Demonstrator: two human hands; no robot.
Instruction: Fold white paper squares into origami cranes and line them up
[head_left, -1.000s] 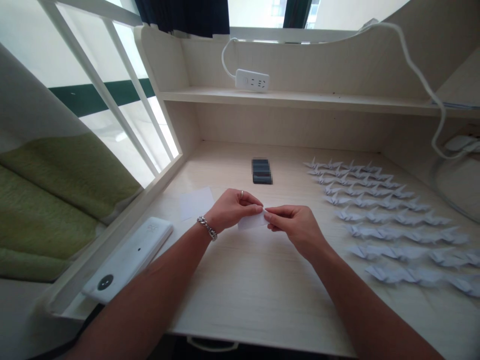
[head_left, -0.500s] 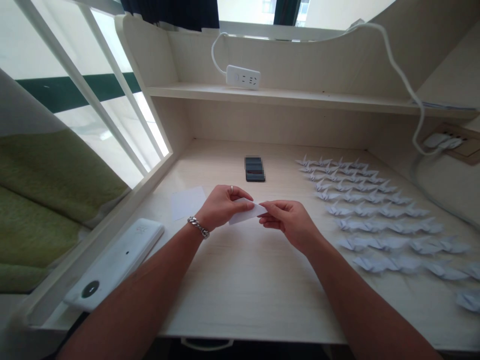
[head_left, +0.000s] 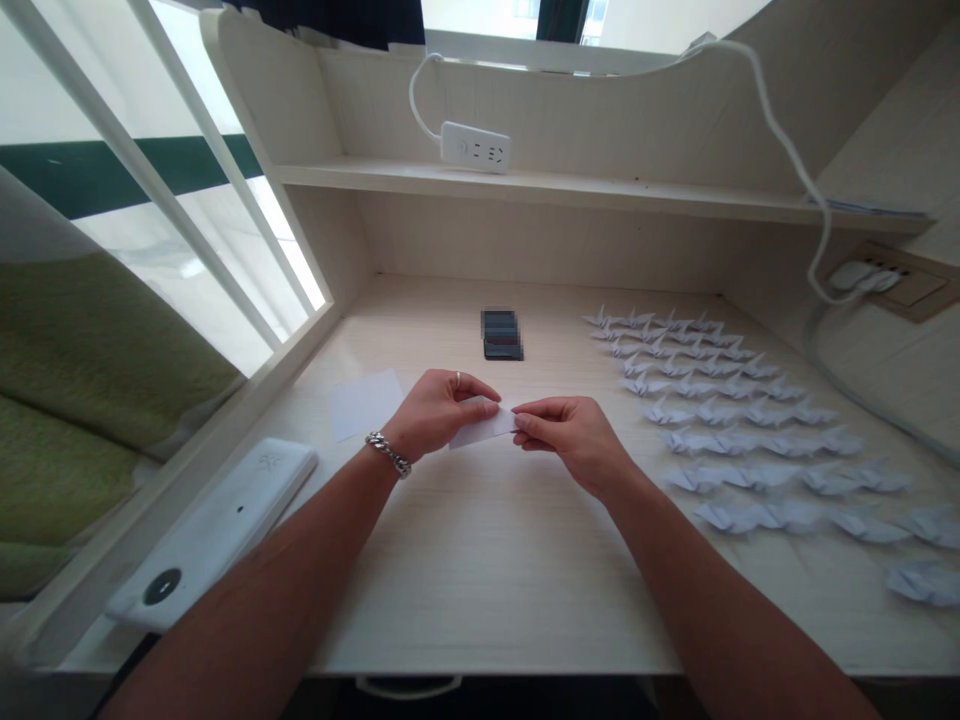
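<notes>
My left hand [head_left: 439, 410] and my right hand [head_left: 570, 435] meet over the middle of the pale wooden desk [head_left: 480, 560]. Both pinch a small folded piece of white paper [head_left: 480, 428] held just above the desk. The left hand wears a ring and a silver bracelet and grips the paper's left part. My right fingertips pinch its right end. A flat white paper sheet [head_left: 365, 403] lies just left of my left hand.
Several rows of folded paper cranes [head_left: 742, 420] cover the desk's right side. A dark phone [head_left: 502, 334] lies behind my hands. A white flat device [head_left: 217, 525] rests at the left edge. A power strip [head_left: 475, 147] sits on the shelf, its cable running right.
The view has shifted a little to the right and down. The paper tipped up at its right end, then came level again between my fingers; both hands stay pinched on it.
</notes>
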